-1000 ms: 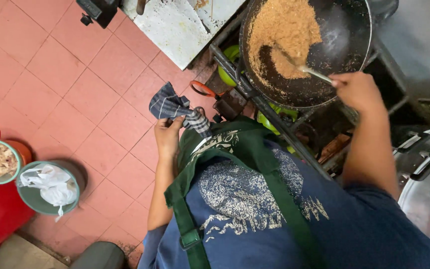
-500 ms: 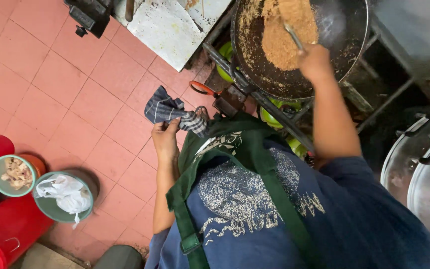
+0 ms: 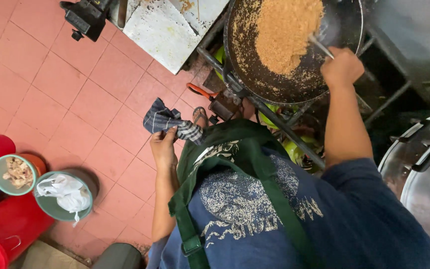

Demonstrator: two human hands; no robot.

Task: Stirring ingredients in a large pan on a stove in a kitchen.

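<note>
looking down from above your head, you see your right hand (image 3: pixel 342 67) closed around the metal handle of a spatula (image 3: pixel 320 46), its blade end buried in a mound of brown crumbly food (image 3: pixel 287 32). that mound sits in the upper half of a large dark wok (image 3: pixel 274 79), which rests on a metal stove frame (image 3: pixel 284 124) straight ahead of you. your left hand (image 3: pixel 163 148) hangs low at your side, fingers gripping a checked blue-and-white cloth (image 3: pixel 167 121), well apart from the wok. you wear a blue printed shirt (image 3: pixel 255 209) with a green apron (image 3: pixel 247 154) strap crossing it. the floor is red tile (image 3: pixel 51 84). to your left, near the floor's edge, stand two green bowls: one (image 3: pixel 13 174) holding pale scraps, the other (image 3: pixel 63 197) holding a crumpled white plastic bag. red tubs (image 3: pixel 1 224) sit beside them. at your far right is a big steel pot lid (image 3: pixel 424 169) with a dark handle.
</note>
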